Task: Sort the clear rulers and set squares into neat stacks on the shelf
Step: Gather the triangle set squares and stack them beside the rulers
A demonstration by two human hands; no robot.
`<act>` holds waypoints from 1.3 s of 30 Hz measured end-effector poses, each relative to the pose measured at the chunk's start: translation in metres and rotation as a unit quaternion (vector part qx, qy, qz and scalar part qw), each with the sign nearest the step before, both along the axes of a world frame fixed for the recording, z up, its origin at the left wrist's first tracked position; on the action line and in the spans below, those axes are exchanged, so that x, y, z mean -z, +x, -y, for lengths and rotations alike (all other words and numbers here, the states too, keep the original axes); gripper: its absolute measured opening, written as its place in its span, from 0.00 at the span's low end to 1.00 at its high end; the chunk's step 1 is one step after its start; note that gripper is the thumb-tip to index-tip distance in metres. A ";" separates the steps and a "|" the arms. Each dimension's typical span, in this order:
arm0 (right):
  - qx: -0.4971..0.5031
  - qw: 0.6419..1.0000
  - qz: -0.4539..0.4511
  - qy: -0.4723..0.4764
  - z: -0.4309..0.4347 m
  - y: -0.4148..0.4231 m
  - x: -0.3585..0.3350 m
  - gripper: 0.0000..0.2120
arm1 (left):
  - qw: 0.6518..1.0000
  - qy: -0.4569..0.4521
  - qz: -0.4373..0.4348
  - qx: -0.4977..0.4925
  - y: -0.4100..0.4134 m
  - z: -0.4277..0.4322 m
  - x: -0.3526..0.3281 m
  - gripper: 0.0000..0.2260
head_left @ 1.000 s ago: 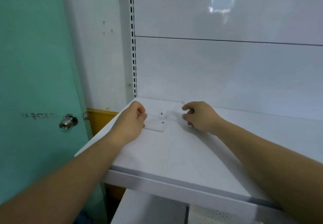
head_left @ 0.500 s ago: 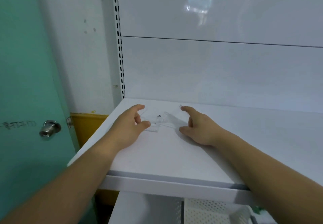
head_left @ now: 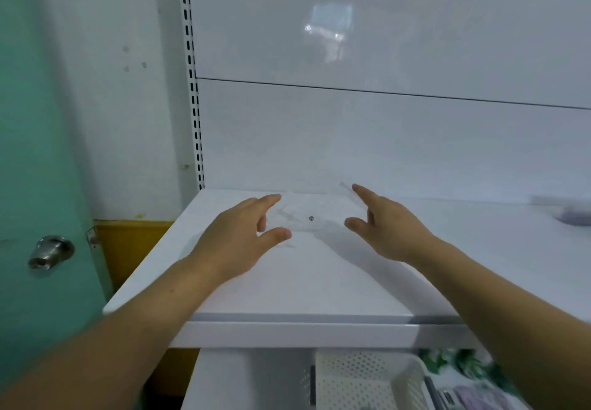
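1. Hands. Your left hand (head_left: 243,237) is over the left part of the white shelf (head_left: 319,285), palm down. The fingers are straight and spread, the thumb is held apart from the index finger, and the hand grips nothing. Your right hand (head_left: 390,230) mirrors it on the other side: the index finger is extended toward the back panel (head_left: 383,141), the thumb is out to the left, and this hand also holds nothing.

2. Task items. The clear rulers and set squares (head_left: 303,218) lie flat on the shelf between your two hands, near the back panel. Only faint edges and one small dark dot show, so you cannot tell how many pieces there are or how they overlap. One clear strip runs at an angle just beside your right index fingertip. The frame does not show whether any fingertip touches the plastic.

3. Surroundings. A slotted upright (head_left: 192,74) stands at the left rear corner of the shelf. A green door (head_left: 38,122) with a metal knob (head_left: 51,251) is at the far left. A white perforated basket (head_left: 367,377) sits below the shelf. A blurred grey object (head_left: 572,214) lies at the right edge of the shelf, well apart from your hands.
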State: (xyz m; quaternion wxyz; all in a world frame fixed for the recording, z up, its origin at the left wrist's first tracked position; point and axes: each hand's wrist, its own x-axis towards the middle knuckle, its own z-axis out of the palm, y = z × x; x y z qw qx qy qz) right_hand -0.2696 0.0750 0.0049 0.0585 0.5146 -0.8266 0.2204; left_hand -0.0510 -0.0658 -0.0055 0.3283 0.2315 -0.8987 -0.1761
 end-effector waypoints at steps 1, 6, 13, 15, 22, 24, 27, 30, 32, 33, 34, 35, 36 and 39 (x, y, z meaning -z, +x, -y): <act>0.023 1.000 0.011 -0.002 -0.013 -0.003 0.005 0.30 | 1.000 0.000 0.016 0.019 -0.005 -0.006 -0.001 0.26; 0.101 0.994 0.030 -0.026 -0.088 -0.020 0.021 0.26 | 0.993 -0.002 0.078 0.091 -0.042 -0.052 0.004 0.26; 0.193 0.981 -0.019 -0.029 -0.201 -0.058 0.010 0.28 | 0.985 0.026 0.087 0.144 -0.109 -0.122 0.011 0.25; 0.224 0.974 -0.013 -0.042 -0.239 -0.070 0.010 0.27 | 0.982 0.040 0.089 0.161 -0.133 -0.146 0.011 0.25; 0.287 0.957 0.002 -0.049 -0.386 -0.134 0.012 0.24 | 0.971 0.073 0.088 0.211 -0.235 -0.265 0.013 0.25; 0.293 0.955 -0.006 -0.041 -0.424 -0.154 0.012 0.24 | 0.970 0.080 0.086 0.214 -0.263 -0.299 0.014 0.25; 0.297 0.954 -0.015 -0.034 -0.468 -0.181 0.012 0.25 | 0.971 0.083 0.084 0.209 -0.296 -0.340 0.016 0.25; 0.304 0.952 -0.005 -0.029 -0.493 -0.206 0.011 0.25 | 0.971 0.088 0.095 0.199 -0.320 -0.364 0.016 0.26; 0.300 0.953 -0.001 -0.028 -0.499 -0.225 0.013 0.25 | 0.973 0.081 0.100 0.191 -0.336 -0.371 0.015 0.26; 0.297 0.955 0.000 -0.028 -0.499 -0.234 0.013 0.25 | 0.974 0.078 0.101 0.188 -0.345 -0.374 0.015 0.26; 0.293 0.956 0.001 -0.029 -0.499 -0.243 0.014 0.25 | 0.975 0.075 0.101 0.186 -0.354 -0.376 0.014 0.26; 0.290 0.956 0.004 -0.030 -0.498 -0.252 0.015 0.25 | 0.975 0.072 0.101 0.183 -0.362 -0.378 0.013 0.26; 0.287 0.957 0.006 -0.032 -0.497 -0.261 0.016 0.25 | 0.976 0.067 0.102 0.180 -0.370 -0.380 0.013 0.26; 0.281 0.959 0.011 -0.036 -0.492 -0.288 0.019 0.24 | 0.976 0.063 0.104 0.179 -0.394 -0.383 0.014 0.27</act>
